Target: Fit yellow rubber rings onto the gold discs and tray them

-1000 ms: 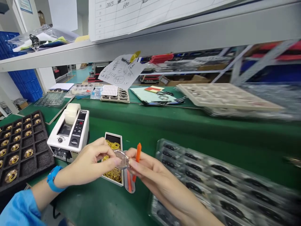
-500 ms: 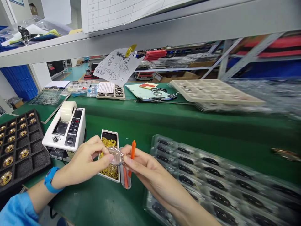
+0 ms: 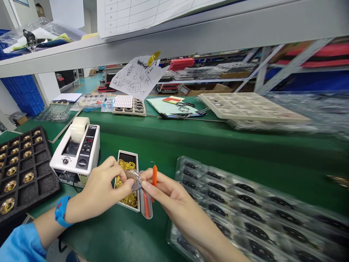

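Observation:
A round, shiny watch case (image 3: 134,177), clear or silvery in the middle, is held up between both hands. Thumb and fingers of my left hand (image 3: 99,189) pinch its left edge. On the opposite edge, my right hand (image 3: 174,194) grips it with thumb and forefinger. An orange pointed stick (image 3: 155,175) also sits in the right hand, sticking up between the fingers. Below the hands lies a white box (image 3: 137,163) of yellow rings (image 3: 131,199), partly hidden by the left hand. Beside it is a narrow clear case (image 3: 148,214) with an orange strip inside.
Left stand a white tape dispenser (image 3: 94,145) and a black foam tray (image 3: 45,158) with gold round parts. Clear blister trays (image 3: 203,163) of black parts cover the right. Behind are a beige tray (image 3: 245,105) and papers (image 3: 163,105); a grey shelf beam (image 3: 174,40) crosses above.
The watch case has tilted slightly between the fingers, and its middle now looks darker. Both hands keep their grip and have barely shifted.

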Motion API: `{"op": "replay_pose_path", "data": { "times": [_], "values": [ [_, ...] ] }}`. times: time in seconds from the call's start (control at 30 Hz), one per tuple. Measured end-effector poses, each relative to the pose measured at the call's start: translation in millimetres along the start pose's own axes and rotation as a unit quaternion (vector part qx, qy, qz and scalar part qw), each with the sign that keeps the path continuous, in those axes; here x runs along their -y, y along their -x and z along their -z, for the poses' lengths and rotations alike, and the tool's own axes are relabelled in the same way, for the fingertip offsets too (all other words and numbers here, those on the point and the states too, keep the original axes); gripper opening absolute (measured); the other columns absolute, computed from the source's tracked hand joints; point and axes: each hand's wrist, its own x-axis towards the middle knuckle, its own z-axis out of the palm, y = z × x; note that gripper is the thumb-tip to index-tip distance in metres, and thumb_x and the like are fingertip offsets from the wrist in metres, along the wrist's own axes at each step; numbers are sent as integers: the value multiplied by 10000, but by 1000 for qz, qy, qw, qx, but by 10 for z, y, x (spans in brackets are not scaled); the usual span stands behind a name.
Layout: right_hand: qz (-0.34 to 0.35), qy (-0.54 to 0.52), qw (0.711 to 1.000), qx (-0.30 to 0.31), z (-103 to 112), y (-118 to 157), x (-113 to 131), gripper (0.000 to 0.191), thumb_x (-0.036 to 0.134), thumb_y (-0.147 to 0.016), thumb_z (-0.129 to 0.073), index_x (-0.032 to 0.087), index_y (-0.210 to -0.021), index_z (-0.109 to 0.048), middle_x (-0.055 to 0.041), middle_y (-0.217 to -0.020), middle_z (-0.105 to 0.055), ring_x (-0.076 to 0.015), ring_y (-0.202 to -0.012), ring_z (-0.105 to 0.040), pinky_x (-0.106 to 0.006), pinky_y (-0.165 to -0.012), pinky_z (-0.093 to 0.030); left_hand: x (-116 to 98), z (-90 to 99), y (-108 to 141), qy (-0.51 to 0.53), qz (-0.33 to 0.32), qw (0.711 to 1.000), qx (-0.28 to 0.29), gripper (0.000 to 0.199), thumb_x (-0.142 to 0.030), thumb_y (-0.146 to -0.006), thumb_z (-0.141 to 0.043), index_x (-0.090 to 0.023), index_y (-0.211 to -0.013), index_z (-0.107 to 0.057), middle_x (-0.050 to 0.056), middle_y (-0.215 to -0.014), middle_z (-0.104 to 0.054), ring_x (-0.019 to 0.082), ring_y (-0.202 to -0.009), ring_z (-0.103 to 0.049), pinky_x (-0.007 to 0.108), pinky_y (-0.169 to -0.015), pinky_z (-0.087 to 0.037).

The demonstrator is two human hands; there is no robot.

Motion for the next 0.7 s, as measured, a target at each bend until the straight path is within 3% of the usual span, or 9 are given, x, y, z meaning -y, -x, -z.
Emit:
{"op": "replay_pose_path", "data": {
  "times": [0.1, 0.17, 0.23, 0.3, 0.37, 0.47, 0.57, 0.7],
  "values": [
    [9, 12, 1000, -22, -5, -18, -43, 483, 689, -773, -600, 215, -856, -558, 11, -687, -570, -108, -492, -498, -227, -444, -381, -14, 20, 9, -136, 3, 989, -57, 171, -281, -829, -612, -180, -724, -524, -20, -747, -438, 127, -595, -445, 270, -543, -324],
    [5, 9, 1000, -17, -1, -23, -50, 489, 696, -769, -598, 215, -839, -547, 13, -680, -567, -108, -488, -489, -223, -437, -368, -13, 63, 10, -172, -17, 979, -105, 120, -256, -832, -616, -173, -781, -547, -7, -759, -479, 134, -593, -460, 274, -537, -349],
    [-5, -1, 1000, -5, 3, -19, -52, 493, 703, -765, -595, 219, -836, -541, 18, -672, -556, -108, -481, -476, -230, -445, -378, -3, 96, 10, -140, -81, 974, -158, 36, -175, -855, -577, -164, -820, -580, 15, -786, -527, 144, -653, -519, 277, -590, -420],
    [-12, -26, 1000, 4, -8, -8, -56, 480, 691, -751, -624, 224, -823, -543, 36, -641, -510, -102, -470, -446, -234, -451, -394, 14, 89, 10, -79, -166, 967, -178, 92, -125, -865, -562, -168, -837, -638, 52, -870, -590, 164, -795, -587, 291, -699, -483],
    [-10, -75, 997, -7, -48, 7, -57, 442, 646, -742, -670, 224, -803, -552, 50, -613, -442, -95, -478, -408, -219, -449, -390, 37, 42, 10, -19, -212, 965, -154, 112, -134, -859, -602, -193, -851, -697, 87, -1022, -640, 203, -987, -606, 336, -837, -506],
    [11, -163, 987, -5, -163, 37, -34, 386, 560, -723, -739, 208, -751, -582, 53, -584, -384, -87, -487, -360, -200, -451, -384, 77, -46, 17, 60, -195, 975, -90, 99, -190, -823, -678, -227, -892, -739, 98, -1202, -641, 262, -1206, -539, 427, -998, -464],
    [10, -213, 977, -3, -287, 93, -5, 332, 501, -704, -776, 203, -733, -635, 23, -636, -483, -101, -549, -446, -233, -582, -472, 89, -68, 50, 98, -183, 977, -44, 203, -245, -760, -745, -212, -960, -733, 118, -1283, -611, 292, -1281, -490, 461, -1070, -409],
    [-38, -184, 982, 5, -274, 199, -132, 324, 527, -698, -756, 226, -788, -677, -54, -772, -622, -227, -755, -612, -355, -717, -522, 15, 17, 140, 112, -207, 972, -4, 206, -299, -777, -722, -203, -958, -711, 116, -1215, -668, 280, -1230, -555, 419, -1080, -395]
  ]
}}
